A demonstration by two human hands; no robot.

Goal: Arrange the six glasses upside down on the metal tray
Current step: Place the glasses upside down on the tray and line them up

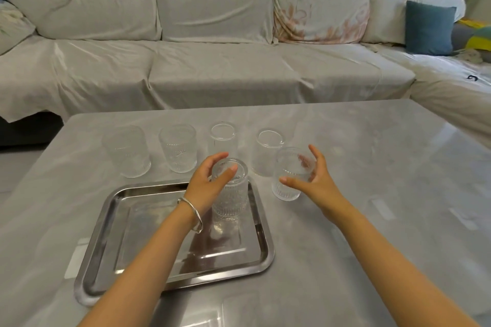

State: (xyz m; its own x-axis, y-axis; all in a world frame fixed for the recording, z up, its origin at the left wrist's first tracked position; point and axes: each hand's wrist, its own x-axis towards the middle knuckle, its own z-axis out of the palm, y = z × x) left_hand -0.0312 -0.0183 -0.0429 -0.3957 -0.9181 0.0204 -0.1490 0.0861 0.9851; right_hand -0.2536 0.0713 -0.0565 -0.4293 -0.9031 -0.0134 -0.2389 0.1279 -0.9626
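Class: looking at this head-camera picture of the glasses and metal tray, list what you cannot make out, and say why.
- Head view: the near left edge of the shiny rectangular metal tray is hidden by the left forearm.
- Whether the left hand grips or merely touches the ribbed clear glass on the tray: fingers hide the contact.
- Whether the right hand has closed on the ribbed clear glass beside the tray: motion blur.

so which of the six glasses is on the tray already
Only the ribbed glass under the left hand, at the metal tray's far right corner. The other five stand on the table off the tray.
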